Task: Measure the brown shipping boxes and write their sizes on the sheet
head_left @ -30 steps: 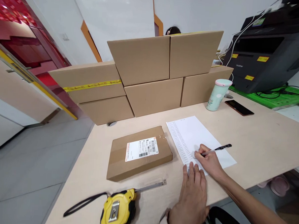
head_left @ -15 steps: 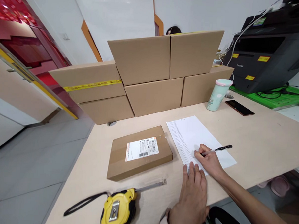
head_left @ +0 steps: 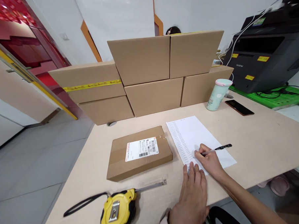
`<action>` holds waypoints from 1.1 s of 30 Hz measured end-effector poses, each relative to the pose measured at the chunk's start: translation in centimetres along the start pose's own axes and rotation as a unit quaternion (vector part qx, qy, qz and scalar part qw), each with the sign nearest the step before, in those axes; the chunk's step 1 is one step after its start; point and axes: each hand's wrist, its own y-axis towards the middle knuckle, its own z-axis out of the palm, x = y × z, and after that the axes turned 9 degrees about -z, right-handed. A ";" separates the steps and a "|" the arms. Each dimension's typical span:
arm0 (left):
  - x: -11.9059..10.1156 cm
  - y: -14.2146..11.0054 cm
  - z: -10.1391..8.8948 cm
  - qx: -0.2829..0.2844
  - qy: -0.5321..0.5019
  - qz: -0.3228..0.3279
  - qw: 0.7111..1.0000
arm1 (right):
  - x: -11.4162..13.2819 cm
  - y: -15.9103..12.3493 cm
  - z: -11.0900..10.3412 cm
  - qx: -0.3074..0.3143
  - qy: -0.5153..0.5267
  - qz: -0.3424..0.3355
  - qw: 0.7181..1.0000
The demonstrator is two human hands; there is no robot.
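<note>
A black-and-clear pen is gripped in my right hand, its tip down on a white sheet of paper with columns of small text along the left side. My left hand lies flat with fingers stretched, its fingertips on the sheet's near edge. Left of the paper lies a flat cardboard parcel with a white shipping label. A yellow and black tape measure rests in front of the parcel, a short length of its blade pulled out and a black strap trailing left.
Stacked cardboard boxes line the table's back edge, with a person's head partly visible behind. A mint tumbler and a phone stand and lie at the back right. A dark printer sits beyond on a green surface.
</note>
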 end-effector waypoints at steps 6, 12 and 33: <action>0.1 0.1 -0.3 0.014 -0.033 0.008 0.999 | 0.2 0.3 -0.4 -0.035 -0.018 0.006 0.999; 0.4 -0.6 -3.0 0.053 -0.110 -0.006 0.992 | -1.2 0.7 -2.1 0.041 -0.169 -0.153 0.973; 15.0 -17.3 -9.7 0.069 -0.288 -0.371 0.880 | 7.5 -7.2 6.5 0.283 -0.005 -0.309 0.908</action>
